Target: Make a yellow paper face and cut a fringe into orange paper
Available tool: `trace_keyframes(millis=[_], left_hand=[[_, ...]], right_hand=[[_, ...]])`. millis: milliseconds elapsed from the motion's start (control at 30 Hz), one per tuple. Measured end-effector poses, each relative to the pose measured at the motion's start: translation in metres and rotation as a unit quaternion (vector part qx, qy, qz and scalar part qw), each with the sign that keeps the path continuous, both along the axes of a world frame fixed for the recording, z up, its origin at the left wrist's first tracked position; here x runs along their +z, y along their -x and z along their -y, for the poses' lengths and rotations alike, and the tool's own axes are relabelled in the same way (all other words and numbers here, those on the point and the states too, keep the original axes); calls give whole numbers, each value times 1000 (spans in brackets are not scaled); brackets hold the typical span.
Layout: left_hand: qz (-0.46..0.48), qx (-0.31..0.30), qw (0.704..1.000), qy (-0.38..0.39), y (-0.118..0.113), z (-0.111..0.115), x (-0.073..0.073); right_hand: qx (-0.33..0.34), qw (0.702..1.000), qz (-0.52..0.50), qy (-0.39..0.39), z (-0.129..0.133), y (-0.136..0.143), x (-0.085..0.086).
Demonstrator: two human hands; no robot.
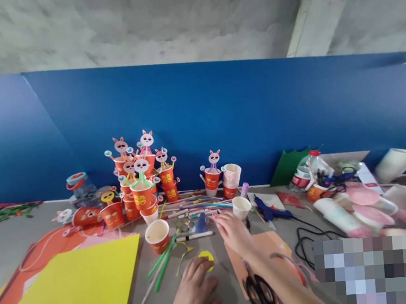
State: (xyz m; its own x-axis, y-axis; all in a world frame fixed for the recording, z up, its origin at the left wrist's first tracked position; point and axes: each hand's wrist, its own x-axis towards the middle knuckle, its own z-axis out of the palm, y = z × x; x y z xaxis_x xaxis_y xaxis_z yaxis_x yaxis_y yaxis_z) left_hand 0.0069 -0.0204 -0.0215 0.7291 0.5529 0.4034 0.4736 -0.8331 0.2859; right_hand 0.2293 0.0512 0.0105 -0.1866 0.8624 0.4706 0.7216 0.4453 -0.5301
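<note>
Near the front middle of the table, my left hand lies with its fingertips on a yellow paper disc. My right hand reaches over the orange paper to the pile of pens behind it. Its fingers are bent together at a small pinkish piece that is too small to make out. A blue item lies just left of those fingers, and a white marker lies in front of it. Black-handled scissors rest under my right forearm. Left of my left hand are green and white sticks beside a red cup.
Red cups with rabbit faces stand stacked at the back left. Yellow paper covers the front left. A blue glue gun with a black cable, a bottle and painted pink-and-white pieces are on the right.
</note>
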Motion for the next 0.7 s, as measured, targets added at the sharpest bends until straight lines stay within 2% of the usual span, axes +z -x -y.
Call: trace_keyframes(millis=[67, 133, 267, 433, 567, 700], left_hand=[[35, 5, 999, 10, 0, 0, 1], [63, 7, 998, 15, 0, 2, 4], [86, 1, 996, 32, 1, 6, 9], [103, 9, 992, 75, 0, 10, 13], [133, 16, 984, 116, 1, 11, 18], [193, 36, 950, 244, -4, 11, 25]], right_hand=[[-3, 987, -144, 72, 2, -7, 7], [-6, 967, -225, 122, 5, -15, 9], [-11, 948, -278, 152, 16, -27, 6], [-1, 903, -388, 184, 37, -31, 8], [-23, 902, -400, 159, 57, -28, 19], [-5, 913, -379, 147, 79, -24, 29]])
